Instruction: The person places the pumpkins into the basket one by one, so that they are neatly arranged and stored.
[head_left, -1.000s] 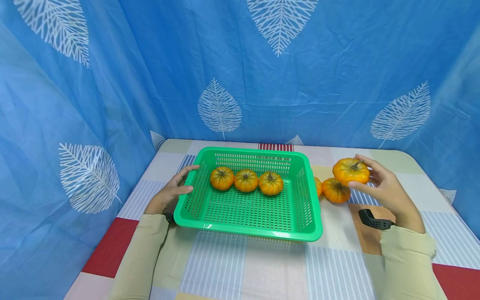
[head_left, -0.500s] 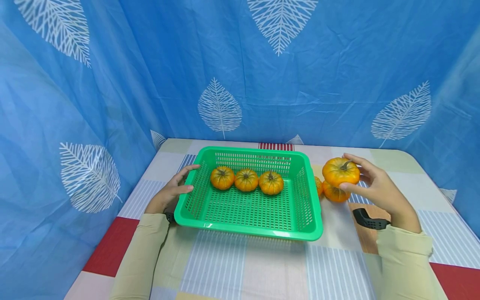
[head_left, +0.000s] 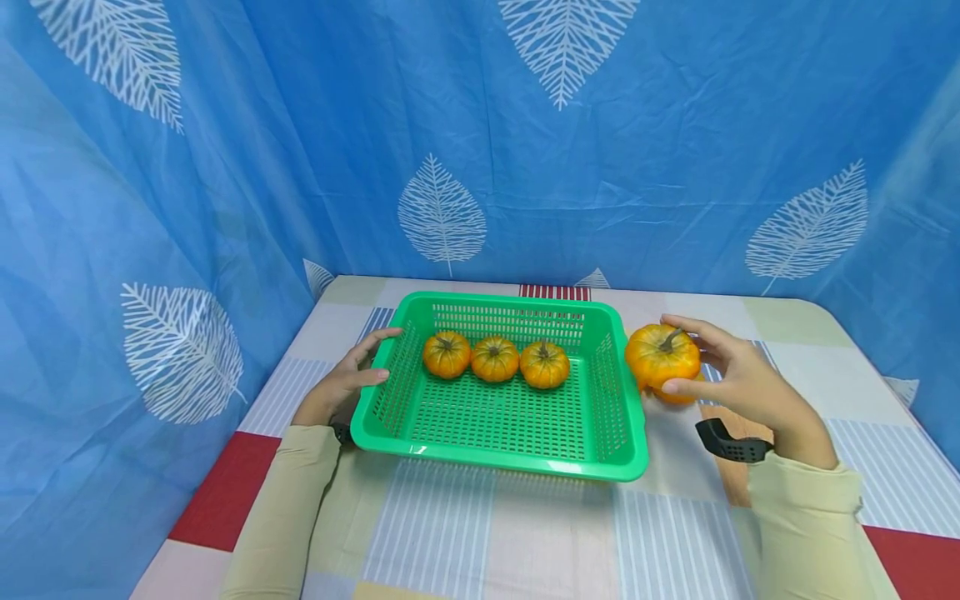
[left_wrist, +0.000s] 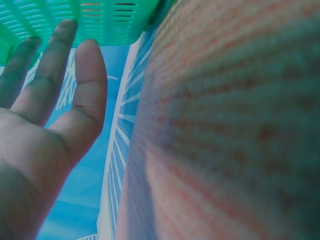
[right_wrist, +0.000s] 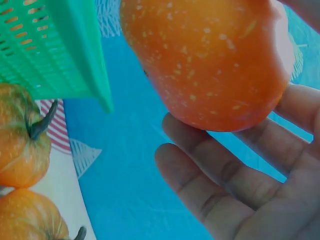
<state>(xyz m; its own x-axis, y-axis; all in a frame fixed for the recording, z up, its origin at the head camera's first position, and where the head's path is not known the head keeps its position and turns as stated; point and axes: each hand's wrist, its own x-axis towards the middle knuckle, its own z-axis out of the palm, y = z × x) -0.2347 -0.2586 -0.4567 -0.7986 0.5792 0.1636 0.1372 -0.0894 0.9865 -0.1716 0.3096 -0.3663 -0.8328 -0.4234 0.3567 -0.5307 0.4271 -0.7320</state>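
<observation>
My right hand [head_left: 750, 387] holds a small orange pumpkin [head_left: 660, 357] by its sides, beside the right rim of a green plastic basket [head_left: 517, 467]. In the right wrist view the raised pumpkin [right_wrist: 210, 65] shows its speckled underside. Inside the basket, three pumpkins [head_left: 494, 360] sit in a row towards the back. At the basket's left end my left hand [head_left: 341, 383] touches the rim with fairly straight, spread fingers; the left wrist view shows the fingertips [left_wrist: 65, 30] against the slotted wall.
Two more pumpkins, one [right_wrist: 20, 135] near the basket and another [right_wrist: 30, 215] beside it, lie on the table; in the head view the held pumpkin mostly hides them. A patchwork tablecloth [head_left: 555, 533] covers the table. Blue curtains [head_left: 525, 200] hang behind and at both sides.
My right hand has carried the pumpkin left, from above the loose pumpkins to near the basket's right rim. The left hand and the basket have stayed in place.
</observation>
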